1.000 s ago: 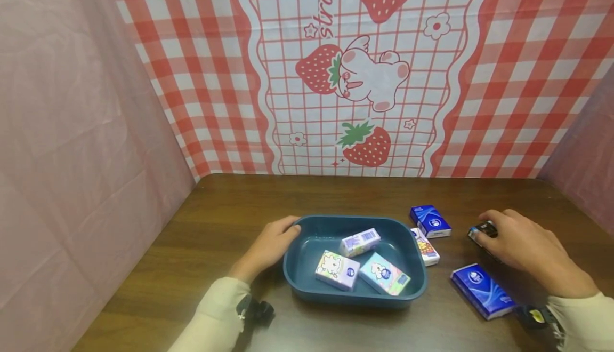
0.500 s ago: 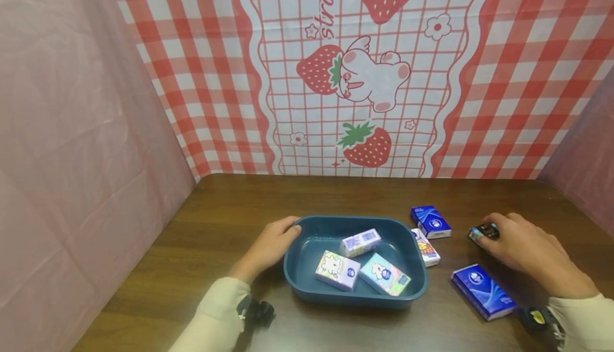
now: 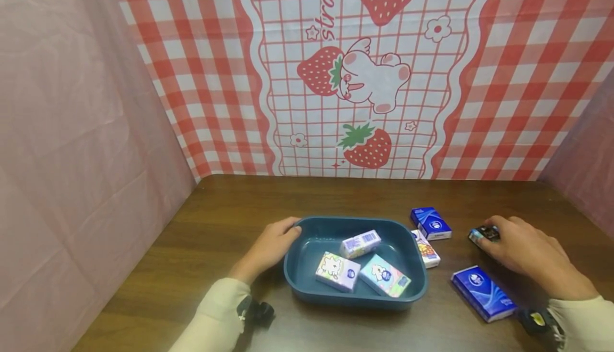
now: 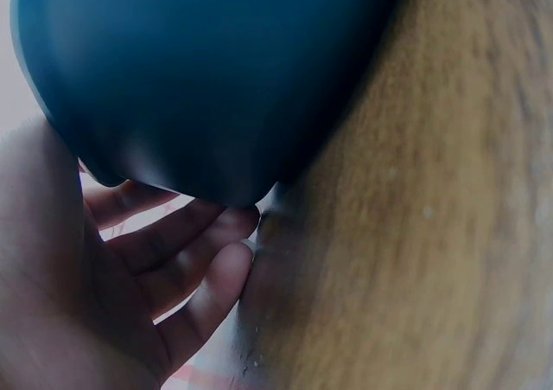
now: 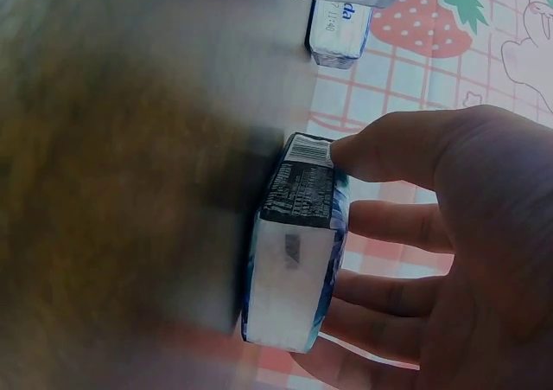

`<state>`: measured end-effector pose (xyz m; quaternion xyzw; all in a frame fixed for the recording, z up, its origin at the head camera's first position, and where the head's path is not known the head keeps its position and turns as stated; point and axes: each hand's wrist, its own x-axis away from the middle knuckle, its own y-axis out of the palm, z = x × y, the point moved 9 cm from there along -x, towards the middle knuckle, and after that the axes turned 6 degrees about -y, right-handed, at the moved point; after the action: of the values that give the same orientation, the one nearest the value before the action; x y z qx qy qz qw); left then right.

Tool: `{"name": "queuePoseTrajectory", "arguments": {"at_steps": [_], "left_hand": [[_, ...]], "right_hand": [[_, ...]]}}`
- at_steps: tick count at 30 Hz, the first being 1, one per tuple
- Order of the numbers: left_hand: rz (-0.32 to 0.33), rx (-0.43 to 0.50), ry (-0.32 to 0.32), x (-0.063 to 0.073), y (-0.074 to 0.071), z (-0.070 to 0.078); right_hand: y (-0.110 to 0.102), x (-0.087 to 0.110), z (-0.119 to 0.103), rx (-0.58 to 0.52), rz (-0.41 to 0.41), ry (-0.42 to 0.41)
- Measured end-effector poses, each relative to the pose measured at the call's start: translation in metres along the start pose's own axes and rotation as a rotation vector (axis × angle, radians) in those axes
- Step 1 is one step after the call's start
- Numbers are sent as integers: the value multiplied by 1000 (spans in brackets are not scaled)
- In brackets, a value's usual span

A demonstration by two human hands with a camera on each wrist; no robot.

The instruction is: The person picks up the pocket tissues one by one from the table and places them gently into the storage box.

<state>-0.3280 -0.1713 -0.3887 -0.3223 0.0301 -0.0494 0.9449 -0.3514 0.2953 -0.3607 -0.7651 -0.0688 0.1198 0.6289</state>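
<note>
My left hand [image 3: 271, 245] holds the left end of a dark teal plastic bin [image 3: 352, 301], thumb at the rim; in the left wrist view its fingers [image 4: 186, 269] bend against the bin's outer wall. On the right of the table my right hand [image 3: 530, 253] holds a small dark tissue pack [image 3: 478, 236] lying on the tabletop. Seen from the right wrist, the thumb touches the pack's [image 5: 294, 278] barcode end and the other fingers reach along its far face. Inside the bin lie three pastel tissue packs [image 3: 338, 272], apart from each other.
Between the bin and my right hand lie a blue tissue pack [image 3: 430, 223] and a white patterned pack [image 3: 428, 249], partly hidden by the bin's rim. A larger blue pack [image 3: 483, 293] lies nearer me. A red-checked strawberry cloth [image 3: 364, 74] hangs behind the wooden table [image 3: 230, 197].
The view has tilted very slightly. Both hands, the bin and the packs stay practically where they were.
</note>
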Motion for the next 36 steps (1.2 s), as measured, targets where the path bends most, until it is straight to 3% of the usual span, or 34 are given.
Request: {"name": "queuePoseTrajectory", "arguments": {"at_steps": [3, 9, 14, 36], "left_hand": [[4, 2, -1, 0, 0, 0], [5, 8, 5, 0, -1, 0], [2, 10, 7, 0, -1, 0], [-5, 23, 14, 0, -1, 2]], "right_hand": [[-1, 0, -2, 2, 26, -24], [1, 0, 1, 5, -8, 1], [-1, -1, -2, 1, 15, -27], [0, -1, 2, 4, -4, -5]]}}
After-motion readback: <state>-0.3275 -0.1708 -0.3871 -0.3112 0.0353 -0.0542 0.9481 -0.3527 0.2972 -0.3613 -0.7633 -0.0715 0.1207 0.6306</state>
